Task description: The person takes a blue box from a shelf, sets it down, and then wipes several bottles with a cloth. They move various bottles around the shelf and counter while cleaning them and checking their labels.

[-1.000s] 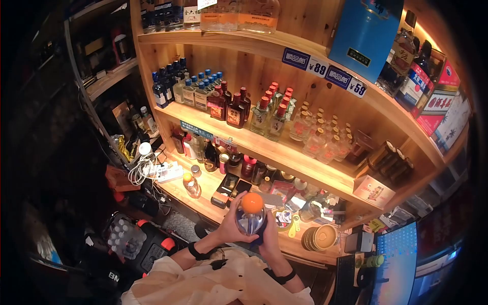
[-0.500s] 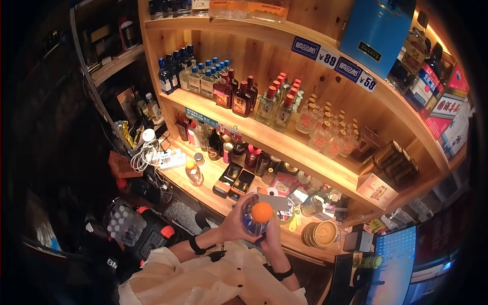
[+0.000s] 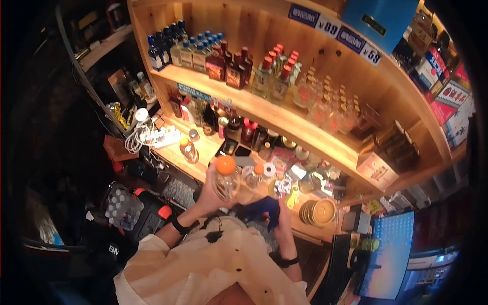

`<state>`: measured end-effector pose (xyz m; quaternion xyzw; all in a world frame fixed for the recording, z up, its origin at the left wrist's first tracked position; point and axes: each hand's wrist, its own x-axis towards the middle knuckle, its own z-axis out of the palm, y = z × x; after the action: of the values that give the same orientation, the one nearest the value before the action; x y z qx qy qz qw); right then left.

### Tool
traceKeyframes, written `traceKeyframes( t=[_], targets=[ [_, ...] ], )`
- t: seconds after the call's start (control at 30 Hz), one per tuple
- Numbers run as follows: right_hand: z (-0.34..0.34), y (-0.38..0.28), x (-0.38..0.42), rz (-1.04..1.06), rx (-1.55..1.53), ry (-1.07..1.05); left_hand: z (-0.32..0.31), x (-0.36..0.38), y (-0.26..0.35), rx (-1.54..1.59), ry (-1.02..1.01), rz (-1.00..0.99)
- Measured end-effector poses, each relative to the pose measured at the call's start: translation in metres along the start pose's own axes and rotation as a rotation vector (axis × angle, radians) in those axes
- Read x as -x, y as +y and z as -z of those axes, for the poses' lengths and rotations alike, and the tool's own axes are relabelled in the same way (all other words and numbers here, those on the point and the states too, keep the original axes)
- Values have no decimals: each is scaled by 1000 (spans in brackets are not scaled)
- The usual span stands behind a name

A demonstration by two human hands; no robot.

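Shelf (image 3: 284, 118) ahead of you, one; counter (image 3: 206, 153) below it, one. Dark blue cloth (image 3: 262, 207), one, bunched in your right hand (image 3: 283, 219), fingers closed on it. Orange-lidded jar (image 3: 225, 187), one, in your left hand (image 3: 206, 197), fingers wrapped partway open around its side; long axis near upright, lid up toward you. Jar lies left of cloth, your left hand nearer; can't tell whether they touch. Two similar jars stand on counter: near jar (image 3: 252, 177) just beyond, far jar (image 3: 189, 154) farther left.
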<state>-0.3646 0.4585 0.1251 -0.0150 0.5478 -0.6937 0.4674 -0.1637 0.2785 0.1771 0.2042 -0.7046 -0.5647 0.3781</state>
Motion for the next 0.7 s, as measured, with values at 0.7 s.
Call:
traceKeyframes(
  t=[0.7],
  targets=[
    [77, 91, -112, 823, 1747, -335, 53, 68, -61, 64, 362, 192]
  ],
)
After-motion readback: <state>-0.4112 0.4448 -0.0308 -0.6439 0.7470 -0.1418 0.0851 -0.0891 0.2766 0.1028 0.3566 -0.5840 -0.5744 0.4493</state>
